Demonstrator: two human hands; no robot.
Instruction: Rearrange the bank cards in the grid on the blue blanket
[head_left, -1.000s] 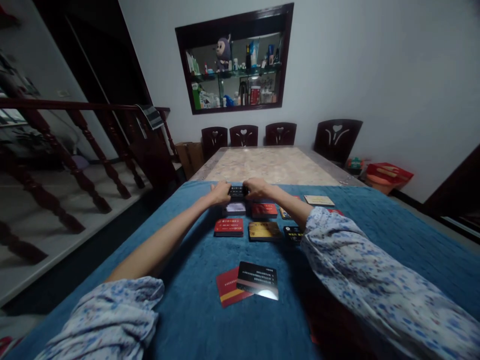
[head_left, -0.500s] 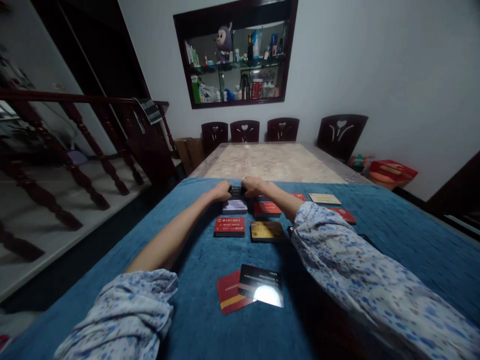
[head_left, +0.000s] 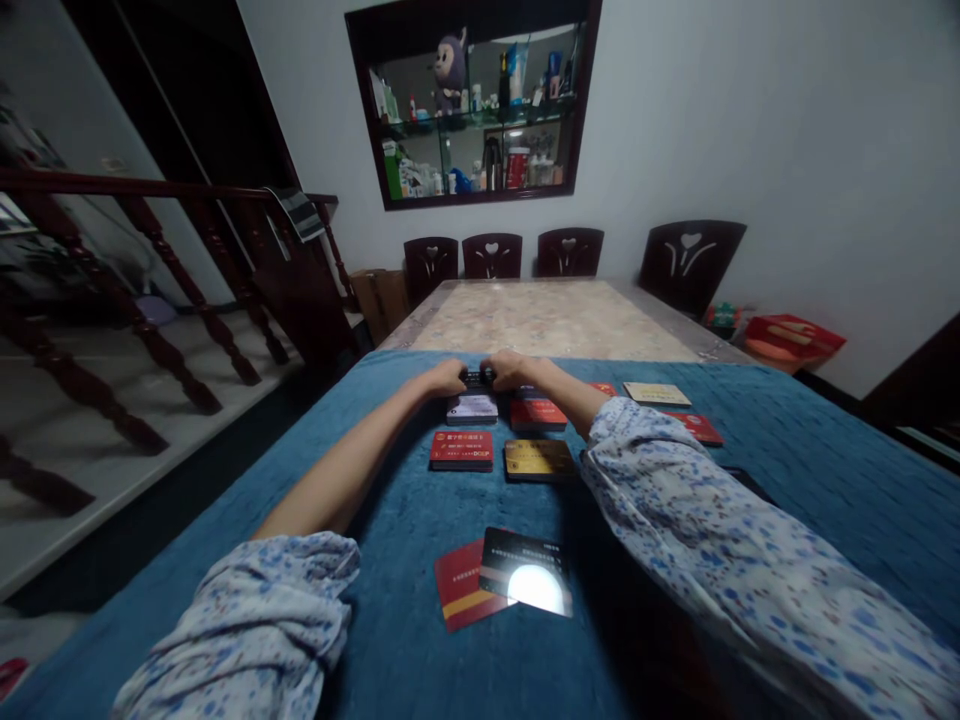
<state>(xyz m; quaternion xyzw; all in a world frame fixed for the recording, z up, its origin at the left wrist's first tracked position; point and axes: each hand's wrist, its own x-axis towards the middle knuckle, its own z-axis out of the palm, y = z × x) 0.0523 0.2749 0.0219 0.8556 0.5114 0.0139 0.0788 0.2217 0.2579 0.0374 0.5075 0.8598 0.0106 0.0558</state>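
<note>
At the far side of the blue cloth, a dark card stack [head_left: 477, 379] lies between my two hands. My left hand [head_left: 448, 378] has its fingers closed at the stack's left end. My right hand [head_left: 504, 370] closes on its right end. Just nearer sits a pale lilac card stack [head_left: 472, 407], with a red stack [head_left: 538, 414] to its right. Nearer again are a red stack [head_left: 462, 450] and a gold stack [head_left: 538, 460]. In front, a black card [head_left: 523, 565] overlaps a red card [head_left: 466, 585].
Right of my right forearm lie a cream card stack [head_left: 656, 394], a red one [head_left: 699, 428] and a dark flat object [head_left: 750, 485], partly hidden by the sleeve. Chairs [head_left: 491, 257] stand beyond the table [head_left: 525, 318]. A railing [head_left: 187, 188] is at the left.
The view has shifted slightly. Both hands remain at the dark stack, with little visible movement.
</note>
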